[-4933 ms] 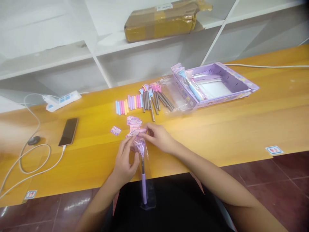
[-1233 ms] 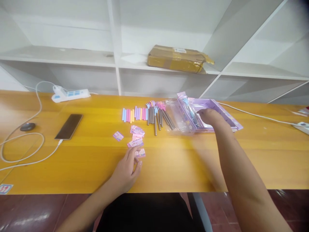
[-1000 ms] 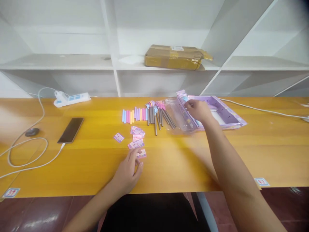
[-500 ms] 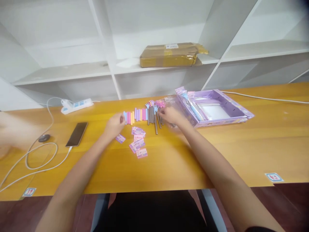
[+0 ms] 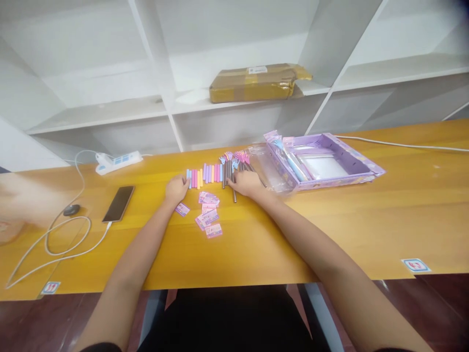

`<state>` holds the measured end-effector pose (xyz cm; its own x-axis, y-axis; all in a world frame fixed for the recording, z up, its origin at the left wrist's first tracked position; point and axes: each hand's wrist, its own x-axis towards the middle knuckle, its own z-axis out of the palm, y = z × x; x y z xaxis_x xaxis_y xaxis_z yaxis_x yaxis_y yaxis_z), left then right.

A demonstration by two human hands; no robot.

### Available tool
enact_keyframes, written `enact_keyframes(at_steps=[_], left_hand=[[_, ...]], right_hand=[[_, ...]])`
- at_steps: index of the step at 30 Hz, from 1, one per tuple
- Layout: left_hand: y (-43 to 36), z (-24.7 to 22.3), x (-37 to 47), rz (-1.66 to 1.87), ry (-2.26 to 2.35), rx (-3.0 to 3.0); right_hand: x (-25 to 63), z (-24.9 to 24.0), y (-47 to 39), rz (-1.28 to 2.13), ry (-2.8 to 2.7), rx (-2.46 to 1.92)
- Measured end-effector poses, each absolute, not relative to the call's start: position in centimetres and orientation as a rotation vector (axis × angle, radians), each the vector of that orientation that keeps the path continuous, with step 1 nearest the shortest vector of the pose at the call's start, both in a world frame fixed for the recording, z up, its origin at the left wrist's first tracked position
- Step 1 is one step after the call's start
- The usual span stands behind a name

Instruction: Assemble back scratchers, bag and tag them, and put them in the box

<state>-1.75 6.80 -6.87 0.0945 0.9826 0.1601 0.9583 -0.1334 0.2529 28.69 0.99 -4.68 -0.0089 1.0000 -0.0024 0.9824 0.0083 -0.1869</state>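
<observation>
Small back scratchers (image 5: 235,165) with pastel hand-shaped heads and dark metal rods lie side by side at the middle of the desk. My right hand (image 5: 246,183) is over their rods, its thumb and fingers bent around some of them and hiding part of the bundle. To their left is a row of short pastel sticks (image 5: 210,173) in blue, pink, orange and purple. My left hand (image 5: 176,188) rests at the row's left end, fingers curled and thumb by the outermost blue stick; what is inside its fingers is hidden. Small printed purple-pink cards (image 5: 208,216) lie loosely in front.
A purple open box (image 5: 348,181) with packaged scratchers stands at the right, clear plastic wrap (image 5: 262,159) beside it. Leftward are a phone (image 5: 118,204) on a white cable, a dark mouse (image 5: 71,210) and a power strip (image 5: 119,162). A taped carton (image 5: 252,84) sits on the shelf.
My right hand has moved left and down from the bundle's right side onto the rods. My left hand stays at the stick row, with its fingers slightly shifted.
</observation>
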Motion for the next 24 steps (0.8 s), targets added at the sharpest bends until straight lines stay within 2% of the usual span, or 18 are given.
enact_keyframes(at_steps=[24], left_hand=[[7.59,-6.64,-1.85,0.501,2.093,2.056]], right_hand=[[28.29,-3.85,0.78,0.292,-1.920,-2.283]])
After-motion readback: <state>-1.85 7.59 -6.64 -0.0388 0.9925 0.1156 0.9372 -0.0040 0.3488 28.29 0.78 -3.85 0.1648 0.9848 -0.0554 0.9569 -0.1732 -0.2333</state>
